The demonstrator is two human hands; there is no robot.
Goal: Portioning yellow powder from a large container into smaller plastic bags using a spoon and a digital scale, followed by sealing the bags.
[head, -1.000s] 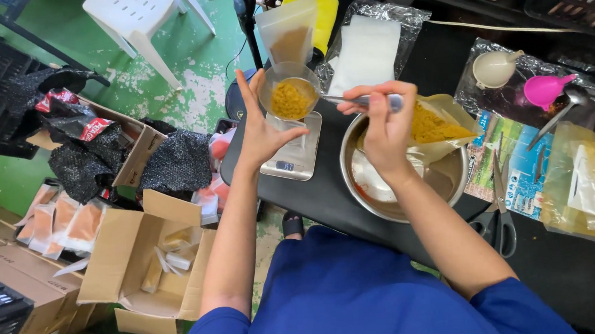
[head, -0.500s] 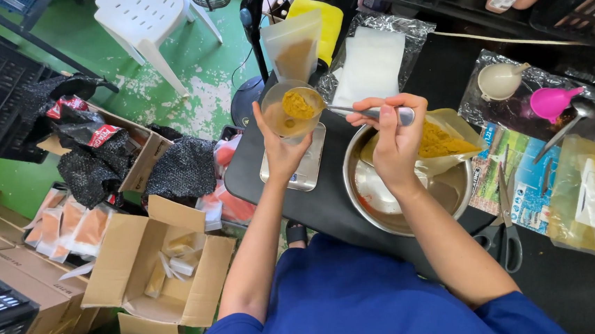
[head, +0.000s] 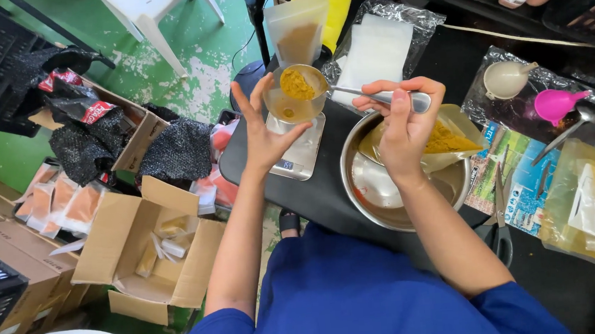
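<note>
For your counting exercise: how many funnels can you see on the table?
2. A white funnel lies on the crinkled clear plastic sheet at the table's far right; a pink funnel lies just right of it. Others may be hidden beyond the frame.
</note>
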